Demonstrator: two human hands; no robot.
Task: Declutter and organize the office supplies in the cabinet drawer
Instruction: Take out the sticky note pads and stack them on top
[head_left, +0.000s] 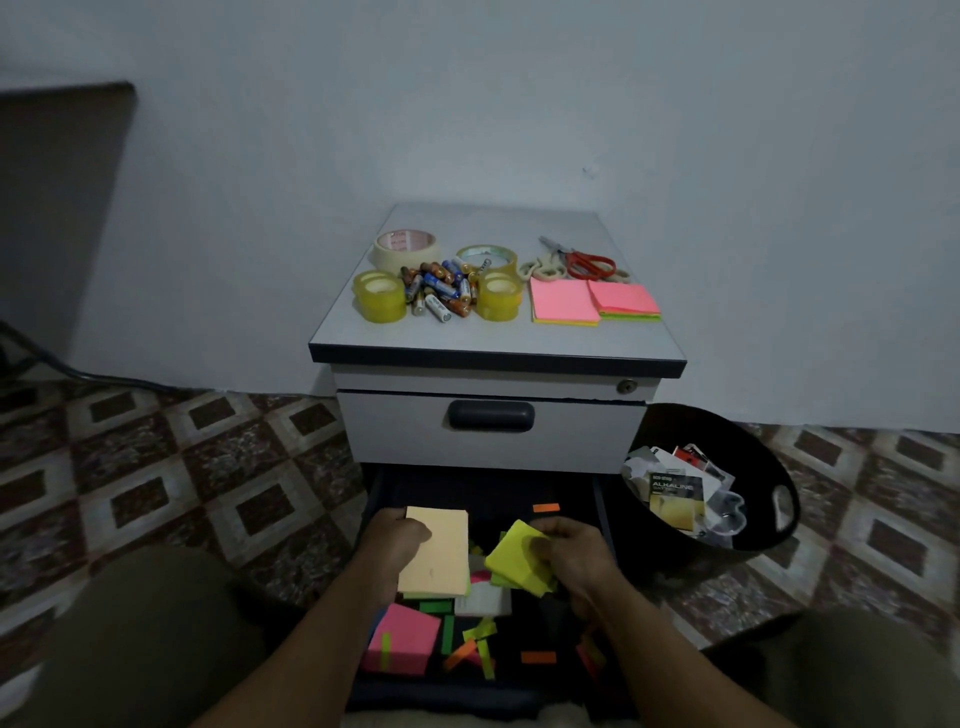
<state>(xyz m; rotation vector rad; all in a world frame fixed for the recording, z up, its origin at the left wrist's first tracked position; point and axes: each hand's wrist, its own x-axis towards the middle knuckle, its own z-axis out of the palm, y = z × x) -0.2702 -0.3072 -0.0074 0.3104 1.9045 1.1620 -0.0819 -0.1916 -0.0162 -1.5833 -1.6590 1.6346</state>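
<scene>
The dark open bottom drawer (483, 493) lies bare at its back, under the closed grey drawer front (395, 441). The left hand (395, 540) gripping a peach sticky-note pad (441, 561) and the right hand (576, 556) gripping a yellow-green pad (511, 558) block its middle. A round black bin (753, 452) flanks its right side.

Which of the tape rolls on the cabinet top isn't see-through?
The cream roll at the back left, with red print inside its core; the other rolls are clear yellowish tape.
</scene>
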